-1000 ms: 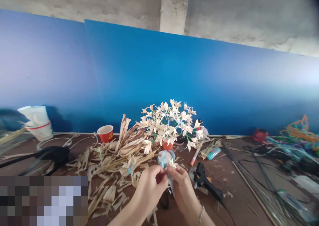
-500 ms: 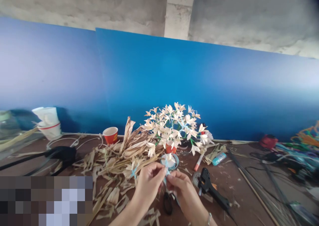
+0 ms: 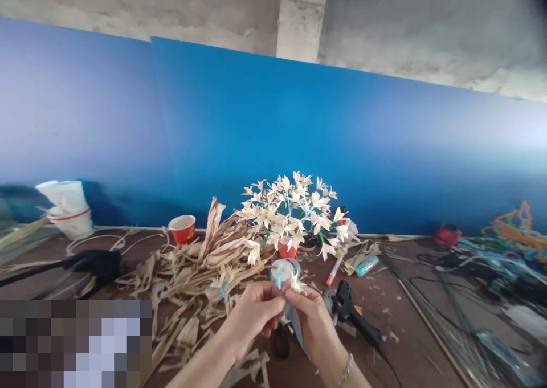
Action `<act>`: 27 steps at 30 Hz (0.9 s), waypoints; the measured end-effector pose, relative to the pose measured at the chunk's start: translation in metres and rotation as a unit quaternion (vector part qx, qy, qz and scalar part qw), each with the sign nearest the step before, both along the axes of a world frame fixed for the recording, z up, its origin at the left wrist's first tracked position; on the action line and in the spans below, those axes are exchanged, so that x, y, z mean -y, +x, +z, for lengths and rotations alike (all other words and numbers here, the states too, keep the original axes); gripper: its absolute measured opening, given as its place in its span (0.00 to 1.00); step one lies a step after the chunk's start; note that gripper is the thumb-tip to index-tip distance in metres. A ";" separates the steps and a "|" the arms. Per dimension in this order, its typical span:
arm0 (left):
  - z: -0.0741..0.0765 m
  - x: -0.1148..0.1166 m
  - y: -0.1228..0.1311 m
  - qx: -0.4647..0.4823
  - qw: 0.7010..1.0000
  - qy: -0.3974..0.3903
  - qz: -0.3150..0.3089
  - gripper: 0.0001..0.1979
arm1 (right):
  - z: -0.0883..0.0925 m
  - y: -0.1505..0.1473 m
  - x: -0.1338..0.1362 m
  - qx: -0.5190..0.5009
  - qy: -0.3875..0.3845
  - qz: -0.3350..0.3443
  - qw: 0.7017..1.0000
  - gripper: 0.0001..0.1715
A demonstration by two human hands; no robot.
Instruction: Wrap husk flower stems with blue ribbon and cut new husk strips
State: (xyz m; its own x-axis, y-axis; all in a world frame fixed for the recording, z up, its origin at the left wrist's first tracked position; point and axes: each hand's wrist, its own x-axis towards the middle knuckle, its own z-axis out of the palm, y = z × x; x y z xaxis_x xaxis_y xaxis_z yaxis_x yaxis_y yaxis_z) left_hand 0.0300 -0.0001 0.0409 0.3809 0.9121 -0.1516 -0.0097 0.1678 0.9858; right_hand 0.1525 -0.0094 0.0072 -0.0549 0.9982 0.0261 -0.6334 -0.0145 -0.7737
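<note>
Between my hands, a small cream flower (image 3: 296, 284) shows above the fingertips of my right hand (image 3: 311, 313), which pinches it near its base. My left hand (image 3: 260, 307) is closed against the right fingertips, its finger and thumb together; what lies inside its pinch is hidden. A pale blue strip (image 3: 294, 326) hangs below the fingers, beside my right palm. Just behind the hands sits a pale blue ring-shaped roll (image 3: 296, 264). Farther back stands a bunch of similar cream flowers (image 3: 290, 214) in a red cup (image 3: 288, 251).
Dry husks (image 3: 192, 274) spread over the left of the brown table. A black glue gun (image 3: 356, 314) lies right, near a marker (image 3: 333, 273) and a blue packet (image 3: 367, 265). Black-handled scissors (image 3: 281, 341) lie below my hands. A red paper cup (image 3: 182, 230) stands back left.
The cream flower has turned and now stands out above my right fingertips. The blue strip hangs lower and more visibly between the hands. The whole view has shifted slightly.
</note>
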 end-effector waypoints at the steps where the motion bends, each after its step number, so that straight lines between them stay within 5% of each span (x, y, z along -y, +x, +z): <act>1: -0.002 -0.001 0.000 -0.016 1.000 0.009 0.005 0.07 | 0.000 -0.001 0.000 -0.003 -0.001 0.002 1.000 0.04; 10: -0.009 -0.002 0.002 -0.153 0.961 0.219 0.076 0.08 | 0.002 -0.003 0.002 0.020 0.011 -0.047 0.999 0.05; 18: 0.000 0.001 0.000 -0.050 0.997 0.051 0.033 0.07 | 0.003 0.001 0.000 0.037 0.025 -0.013 0.999 0.07; 27: -0.003 -0.002 0.002 -0.063 0.995 0.054 0.051 0.05 | 0.004 -0.003 0.003 0.047 0.026 -0.059 0.997 0.09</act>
